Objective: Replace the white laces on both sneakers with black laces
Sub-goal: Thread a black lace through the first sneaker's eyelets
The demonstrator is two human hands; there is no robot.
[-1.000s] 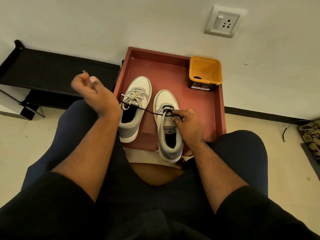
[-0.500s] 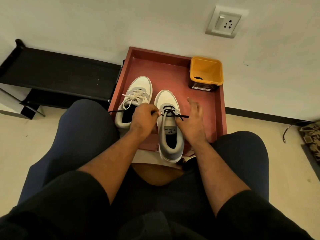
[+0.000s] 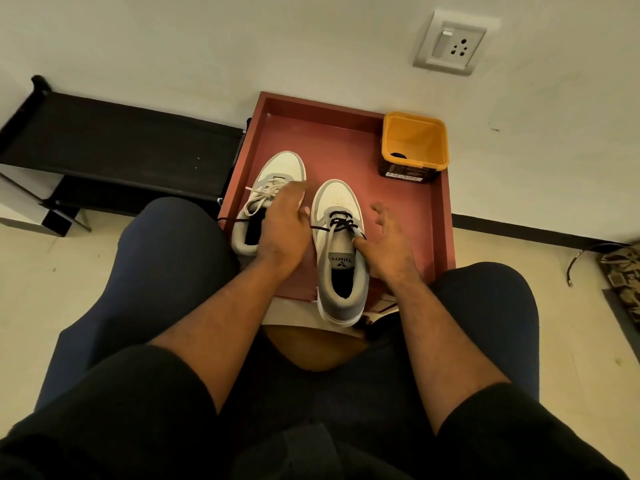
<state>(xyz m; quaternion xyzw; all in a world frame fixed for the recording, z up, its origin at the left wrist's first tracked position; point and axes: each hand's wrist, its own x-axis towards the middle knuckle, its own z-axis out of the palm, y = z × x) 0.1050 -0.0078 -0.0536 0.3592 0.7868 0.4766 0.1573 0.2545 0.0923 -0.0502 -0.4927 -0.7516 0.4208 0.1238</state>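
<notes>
Right sneaker (image 3: 341, 258): heel toward person, black lace (image 3: 343, 222) part-threaded.
Left hand (image 3: 282, 225): left of it, fingers relaxed.
Right hand (image 3: 384, 240): right of it, spread, thumb touching.

A red tray (image 3: 346, 140) holds two sneakers (image 3: 337, 202) side by side; a yellow tub (image 3: 414, 143) sits in its far right corner.

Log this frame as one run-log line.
right sneaker: black lace partly threaded | left sneaker: white lace | left hand: open | right hand: open
</notes>
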